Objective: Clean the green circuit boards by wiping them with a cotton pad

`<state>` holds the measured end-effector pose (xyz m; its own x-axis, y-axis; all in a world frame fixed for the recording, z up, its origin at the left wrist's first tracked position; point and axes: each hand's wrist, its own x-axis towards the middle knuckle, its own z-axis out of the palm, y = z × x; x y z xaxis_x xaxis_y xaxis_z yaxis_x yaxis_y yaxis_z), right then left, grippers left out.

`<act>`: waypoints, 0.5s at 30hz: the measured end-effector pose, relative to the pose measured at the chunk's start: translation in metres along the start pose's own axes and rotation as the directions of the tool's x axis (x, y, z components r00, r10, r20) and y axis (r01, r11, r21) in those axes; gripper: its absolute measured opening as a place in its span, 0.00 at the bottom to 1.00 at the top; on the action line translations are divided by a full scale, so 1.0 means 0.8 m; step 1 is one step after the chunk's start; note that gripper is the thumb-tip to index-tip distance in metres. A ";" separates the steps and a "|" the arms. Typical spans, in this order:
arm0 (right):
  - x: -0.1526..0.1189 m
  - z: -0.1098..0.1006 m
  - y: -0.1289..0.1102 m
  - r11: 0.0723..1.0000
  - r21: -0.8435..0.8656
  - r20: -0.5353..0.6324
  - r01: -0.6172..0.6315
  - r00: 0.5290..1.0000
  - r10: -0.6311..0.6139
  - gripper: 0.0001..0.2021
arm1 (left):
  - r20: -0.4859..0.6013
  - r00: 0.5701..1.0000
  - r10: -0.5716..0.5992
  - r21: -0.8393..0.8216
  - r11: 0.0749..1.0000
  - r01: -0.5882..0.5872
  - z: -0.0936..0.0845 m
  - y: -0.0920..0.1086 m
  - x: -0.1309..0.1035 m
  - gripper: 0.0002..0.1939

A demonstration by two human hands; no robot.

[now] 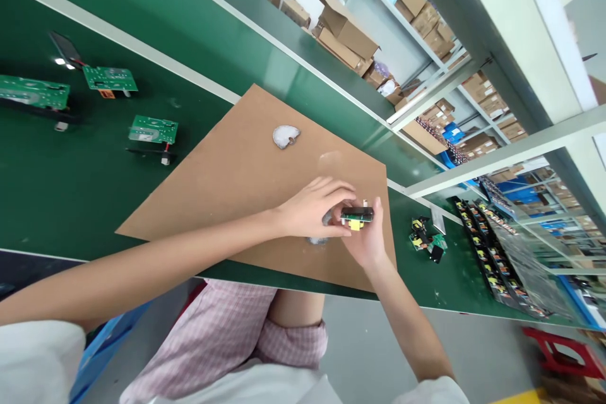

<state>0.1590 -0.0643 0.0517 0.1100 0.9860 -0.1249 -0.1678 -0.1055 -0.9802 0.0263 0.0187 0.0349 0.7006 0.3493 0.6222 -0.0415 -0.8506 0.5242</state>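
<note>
1. The left hand (312, 208) enters from the left, right of the frame's centre. Its fingers curve over the left end of a small board (358, 214), thumb below; whether they press on it, I cannot tell.
2. The right hand (367, 246) comes up from the lower right, clamped on that same board. Its thumb stands along the right end; the other fingers are mostly hidden.
3. The board is held above the right part of a brown sheet (227, 170). It shows a black top, a green edge and a yellow block beneath.
4. On the sheet, near its upper edge, lies a white lump (286, 136). A greyish patch (317, 241) shows just under the left hand, partly covered.
5. The sheet lies on a green bench (71, 202). At the left of the frame are three more boards: one at the edge (35, 93), one upper left (111, 78), one nearer the sheet (154, 129).
6. Right of the sheet sits a cluster of parts (428, 241), with a packed row of parts (485, 259) beyond.
7. Cartons (350, 31) fill the upper right; a red stool (563, 353) stands lower right.
</note>
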 end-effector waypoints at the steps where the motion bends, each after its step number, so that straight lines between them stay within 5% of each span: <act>1: 0.001 0.002 0.003 0.997 -0.080 -0.016 0.007 1.000 -0.009 0.28 | -0.016 1.000 0.021 0.016 1.000 -0.020 0.000 0.000 -0.001 0.23; 8: 0.006 -0.022 0.000 0.838 -0.488 0.037 0.242 0.966 -0.257 0.28 | -0.084 0.991 0.100 0.094 0.991 -0.092 0.003 -0.005 -0.003 0.17; 11: -0.006 -0.025 -0.018 0.634 -0.695 0.055 0.339 0.904 -0.423 0.25 | -0.068 0.997 0.038 0.137 0.990 -0.029 0.003 -0.007 -0.003 0.17; 15: -0.023 -0.009 -0.029 0.289 -0.924 0.100 0.250 0.889 -0.447 0.28 | -0.014 1.000 -0.028 0.226 0.974 0.030 0.005 -0.008 -0.005 0.12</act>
<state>0.1675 -0.0810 0.0755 0.0749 0.9364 0.3427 0.8842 0.0966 -0.4571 0.0271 0.0209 0.0270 0.6917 0.3780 0.6154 0.1414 -0.9065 0.3979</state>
